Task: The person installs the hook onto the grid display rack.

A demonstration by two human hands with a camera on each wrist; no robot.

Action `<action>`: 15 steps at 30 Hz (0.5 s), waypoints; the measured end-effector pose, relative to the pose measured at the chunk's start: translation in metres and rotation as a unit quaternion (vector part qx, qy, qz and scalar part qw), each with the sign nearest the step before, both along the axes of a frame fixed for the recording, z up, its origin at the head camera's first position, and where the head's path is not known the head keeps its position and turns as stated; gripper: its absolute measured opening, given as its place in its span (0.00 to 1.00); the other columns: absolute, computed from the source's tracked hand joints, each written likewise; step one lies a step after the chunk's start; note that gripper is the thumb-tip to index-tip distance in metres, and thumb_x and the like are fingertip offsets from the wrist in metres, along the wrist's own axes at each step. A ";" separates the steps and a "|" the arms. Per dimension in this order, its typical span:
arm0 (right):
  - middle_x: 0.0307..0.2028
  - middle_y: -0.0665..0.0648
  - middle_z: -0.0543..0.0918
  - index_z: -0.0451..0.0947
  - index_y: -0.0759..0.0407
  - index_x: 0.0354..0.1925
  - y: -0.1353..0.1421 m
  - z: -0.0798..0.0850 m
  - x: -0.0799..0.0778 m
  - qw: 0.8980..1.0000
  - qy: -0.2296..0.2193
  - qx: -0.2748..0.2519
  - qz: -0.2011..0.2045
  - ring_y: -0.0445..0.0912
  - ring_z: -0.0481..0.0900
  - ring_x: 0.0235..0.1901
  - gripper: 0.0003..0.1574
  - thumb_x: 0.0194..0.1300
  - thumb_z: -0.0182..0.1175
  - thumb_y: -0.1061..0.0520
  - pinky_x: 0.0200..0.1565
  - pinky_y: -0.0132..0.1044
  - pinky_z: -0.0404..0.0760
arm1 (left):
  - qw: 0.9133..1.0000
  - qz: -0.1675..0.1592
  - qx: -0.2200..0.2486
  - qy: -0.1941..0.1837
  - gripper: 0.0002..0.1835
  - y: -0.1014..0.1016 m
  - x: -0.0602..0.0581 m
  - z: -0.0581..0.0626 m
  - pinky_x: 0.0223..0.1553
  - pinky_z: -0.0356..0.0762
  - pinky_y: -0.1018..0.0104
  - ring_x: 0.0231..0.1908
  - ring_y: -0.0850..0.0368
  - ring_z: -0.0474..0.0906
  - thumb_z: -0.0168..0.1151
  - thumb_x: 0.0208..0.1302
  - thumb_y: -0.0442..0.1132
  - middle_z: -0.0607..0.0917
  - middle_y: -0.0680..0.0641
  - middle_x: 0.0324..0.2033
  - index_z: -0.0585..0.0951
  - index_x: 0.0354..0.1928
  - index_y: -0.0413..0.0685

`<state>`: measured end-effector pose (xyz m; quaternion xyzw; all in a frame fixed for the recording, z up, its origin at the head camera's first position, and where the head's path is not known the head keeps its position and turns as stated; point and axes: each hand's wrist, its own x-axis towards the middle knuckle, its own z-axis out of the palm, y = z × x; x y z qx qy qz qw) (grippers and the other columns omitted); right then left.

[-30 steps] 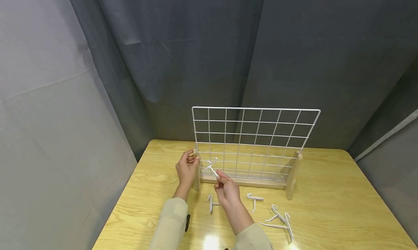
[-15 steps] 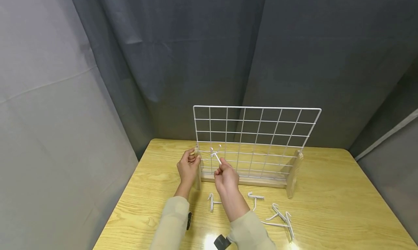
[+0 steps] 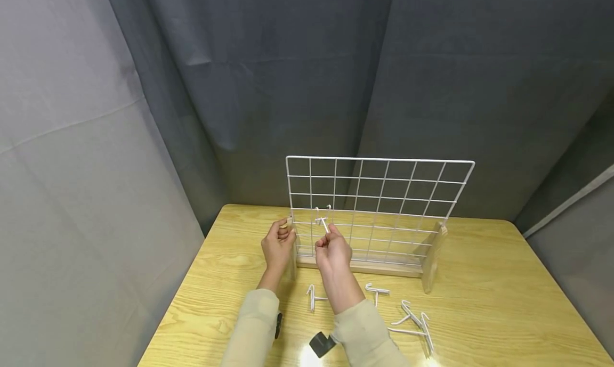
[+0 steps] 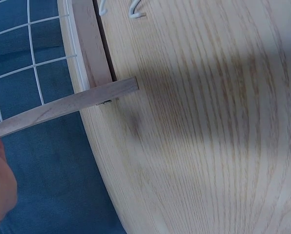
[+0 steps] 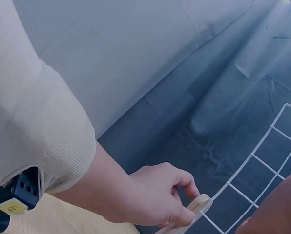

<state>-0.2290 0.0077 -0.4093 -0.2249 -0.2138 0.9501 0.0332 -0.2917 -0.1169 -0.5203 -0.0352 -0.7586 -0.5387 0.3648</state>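
A white wire grid panel point(image 3: 379, 158) leans back in a wooden stand on the table. My left hand point(image 3: 278, 244) grips the top of the stand's left wooden upright point(image 4: 77, 101), thumb on one side and fingers curled on the other, as the right wrist view confirms. In front of the panel's left part, my right hand point(image 3: 333, 255) pinches a white wire hook point(image 3: 324, 226) by its straight prong. The hook's two bent ends point up at the grid wires; whether they touch them I cannot tell. In the right wrist view only part of the right hand point(image 5: 277, 209) shows.
White hooks lie on the table before the stand: one at left point(image 3: 312, 299), one in the middle point(image 3: 378, 291), and two close together at right point(image 3: 425, 332). The stand's right upright point(image 3: 434, 258) stands on the table point(image 3: 503, 298). Grey curtains point(image 3: 297, 90) surround the table.
My right hand has risen along the panel with the hook, from the lower grid rows to the middle ones. The left hand keeps its grip on the upright.
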 end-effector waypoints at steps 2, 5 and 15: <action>0.48 0.58 0.51 0.51 0.71 0.66 0.000 -0.001 -0.001 1.000 0.000 -0.008 0.003 0.41 0.56 0.30 0.29 0.66 0.31 0.72 0.28 0.25 0.57 | 1.000 0.001 -0.001 0.001 0.16 0.000 0.000 0.000 0.25 0.79 0.74 0.23 0.54 0.82 0.67 0.46 0.26 0.84 0.46 0.23 0.81 0.41 0.38; 0.52 0.59 0.50 0.50 0.70 0.67 0.000 -0.004 -0.003 1.000 0.000 -0.014 0.009 0.41 0.56 0.29 0.30 0.66 0.31 0.72 0.28 0.24 0.58 | 1.000 0.002 -0.002 0.005 0.16 0.000 0.000 0.000 0.25 0.79 0.74 0.23 0.54 0.82 0.66 0.46 0.26 0.83 0.46 0.22 0.81 0.40 0.39; 0.39 0.57 0.60 0.54 0.69 0.60 0.005 -0.020 -0.004 0.997 0.015 -0.055 0.058 0.40 0.61 0.27 0.22 0.69 0.35 0.67 0.28 0.24 0.59 | 1.000 0.007 -0.011 0.008 0.16 0.000 -0.001 -0.001 0.25 0.79 0.73 0.23 0.55 0.82 0.67 0.46 0.27 0.84 0.47 0.23 0.81 0.41 0.39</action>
